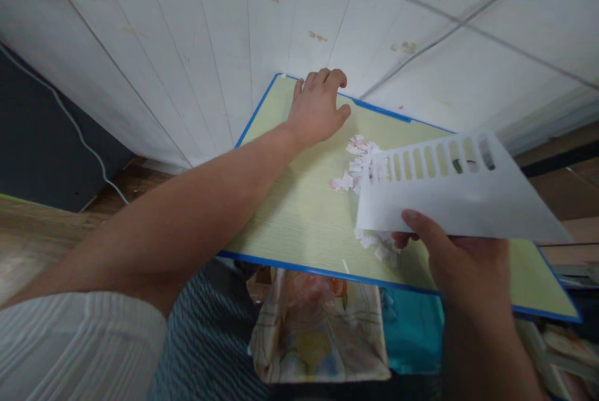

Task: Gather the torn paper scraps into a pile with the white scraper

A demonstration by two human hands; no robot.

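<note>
Left hand [318, 108]: one, palm down at the far edge of the board, fingers loosely bent and thumb spread apart; nothing visible in its grasp. Whether the fingertips hook over the edge cannot be told.

Right hand [461, 257]: one, closed on the near long edge of a white slotted sheet [444, 201], thumb on top, fingers underneath.

White slotted sheet: thin, slightly glossy, above the right half of the board, with a row of rounded slots along its far side. Yellow surface shows through the middle slots, scraps through the leftmost, dark and green patches through those at right. Contact with the board cannot be made out.

Paper scraps [362, 146]: many, small, white to pale pink, heaped at the left end of the sheet; more lie along its near edge, by the right fingers.

Board [290, 220]: pale yellow, blue-edged, its far edge close to the wall. One white sliver [345, 266] at the near edge.

Below the near edge: a patterned cloth bag [322, 345], printed in faded colours; a teal item [414, 329] just beside it, to the right; patterned dark trousers [210, 332] to the left.

Left arm: bare forearm, white ribbed sleeve [84, 345].

Surroundings: white plank wall [224, 27], marked with brownish patches; grey cable [444, 39] across it; dark panel [47, 133] at far left, with a pale cord; wooden floor [51, 239].
</note>
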